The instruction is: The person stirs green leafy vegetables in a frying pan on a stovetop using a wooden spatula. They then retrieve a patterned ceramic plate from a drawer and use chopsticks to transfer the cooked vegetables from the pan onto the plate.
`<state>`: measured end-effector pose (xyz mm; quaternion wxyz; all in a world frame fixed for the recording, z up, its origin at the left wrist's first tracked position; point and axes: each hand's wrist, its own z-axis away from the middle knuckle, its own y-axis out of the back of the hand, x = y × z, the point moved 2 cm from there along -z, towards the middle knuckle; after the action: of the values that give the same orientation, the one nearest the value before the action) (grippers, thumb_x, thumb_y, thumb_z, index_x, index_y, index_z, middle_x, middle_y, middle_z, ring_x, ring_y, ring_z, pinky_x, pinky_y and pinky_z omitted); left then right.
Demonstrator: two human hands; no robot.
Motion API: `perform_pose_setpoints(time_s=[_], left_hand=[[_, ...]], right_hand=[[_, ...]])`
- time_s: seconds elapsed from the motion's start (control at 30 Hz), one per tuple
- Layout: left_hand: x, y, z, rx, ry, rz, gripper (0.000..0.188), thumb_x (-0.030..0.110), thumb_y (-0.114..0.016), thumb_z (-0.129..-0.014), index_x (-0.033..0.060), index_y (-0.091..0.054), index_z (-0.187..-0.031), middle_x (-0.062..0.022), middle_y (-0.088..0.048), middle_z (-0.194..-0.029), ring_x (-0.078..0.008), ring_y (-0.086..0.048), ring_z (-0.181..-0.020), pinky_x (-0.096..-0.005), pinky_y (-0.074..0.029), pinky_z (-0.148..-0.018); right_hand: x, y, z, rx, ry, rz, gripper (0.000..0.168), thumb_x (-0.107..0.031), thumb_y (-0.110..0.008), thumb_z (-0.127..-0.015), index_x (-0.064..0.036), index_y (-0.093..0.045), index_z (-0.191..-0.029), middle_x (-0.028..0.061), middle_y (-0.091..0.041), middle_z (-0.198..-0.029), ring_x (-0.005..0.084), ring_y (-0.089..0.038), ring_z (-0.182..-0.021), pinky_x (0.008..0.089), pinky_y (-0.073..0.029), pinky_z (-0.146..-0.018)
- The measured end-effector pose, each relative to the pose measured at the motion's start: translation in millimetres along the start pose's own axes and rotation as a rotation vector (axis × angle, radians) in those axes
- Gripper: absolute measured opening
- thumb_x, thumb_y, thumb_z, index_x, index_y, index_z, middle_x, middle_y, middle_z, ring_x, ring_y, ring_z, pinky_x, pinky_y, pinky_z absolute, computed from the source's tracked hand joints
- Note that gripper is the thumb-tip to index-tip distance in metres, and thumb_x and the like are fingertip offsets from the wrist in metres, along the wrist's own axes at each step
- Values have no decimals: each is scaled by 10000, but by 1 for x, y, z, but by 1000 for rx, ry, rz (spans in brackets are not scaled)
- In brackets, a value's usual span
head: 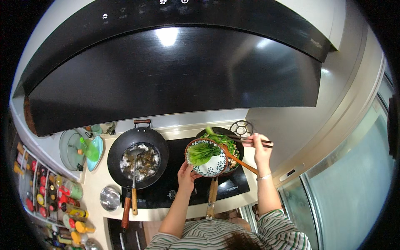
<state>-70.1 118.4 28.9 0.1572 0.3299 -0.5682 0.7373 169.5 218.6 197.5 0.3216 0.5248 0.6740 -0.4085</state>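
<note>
My left hand (pixel 186 178) grips the rim of a patterned ceramic bowl (pixel 211 167) from below left. Green leafy vegetables (pixel 201 153) lie in the bowl's left half, and its white inside shows at the right. In my right hand (pixel 262 148) is a pair of dark chopsticks (pixel 240 139), whose tips reach over a second pan. A pale green stalk (pixel 211 130) is at those tips. Beneath the bowl, a dark pan (pixel 240 153) holds chopped greens and small brown pieces. A wooden utensil (pixel 245 164) leans out of it to the right; the bowl hides much of this pan.
On the left of the black cooktop (pixel 178 150) stands a wok (pixel 117 156) of liquid with white foam and a spatula (pixel 134 178). A metal bowl (pixel 110 198), a round burner grate (pixel 241 128) and bottled seasonings (pixel 47 187) are around it. A range hood (pixel 175 72) overhangs the back.
</note>
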Motion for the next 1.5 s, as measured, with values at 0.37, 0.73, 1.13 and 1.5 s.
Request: perform_pose_setpoints(time_s=[0.37,0.73,1.13,1.5], left_hand=[[42,26,11,101,-127,-8,324,99,-498,-920,-2,-505,-1228,-100,-648,-1016,-187,-674,-782,-324,-589,-601],[97,54,32,207,-353,-5,350,102,-477,-915,-18,-477,-1244,-140,-636,-1040,-199,-686,-769,-332,-615,-596],[79,50,34,225,-299,7,286,117,-509,-911,2,-523,-1172,-116,-654,-980,-180,-683,-717,-315,-607,-557],[61,47,26,197,-242,-2,298,149,-535,-907,16,-530,-1173,-113,-648,-1015,-209,-686,-744,-338,-610,-573]], right_hand=[[26,3,-5,-14,-177,61,241,-180,-552,-935,44,-635,-898,138,-655,-787,207,-664,-651,303,-578,-565],[138,-11,22,-199,-388,351,176,-148,-649,-875,24,-679,-855,67,-665,-738,107,-642,-619,247,-538,-520],[139,27,-15,297,-411,-119,307,-251,-563,-934,48,-543,-867,181,-625,-730,276,-661,-561,329,-577,-472],[99,21,-15,-168,-181,412,171,-137,-661,-864,28,-676,-823,41,-656,-703,80,-572,-537,216,-463,-494]])
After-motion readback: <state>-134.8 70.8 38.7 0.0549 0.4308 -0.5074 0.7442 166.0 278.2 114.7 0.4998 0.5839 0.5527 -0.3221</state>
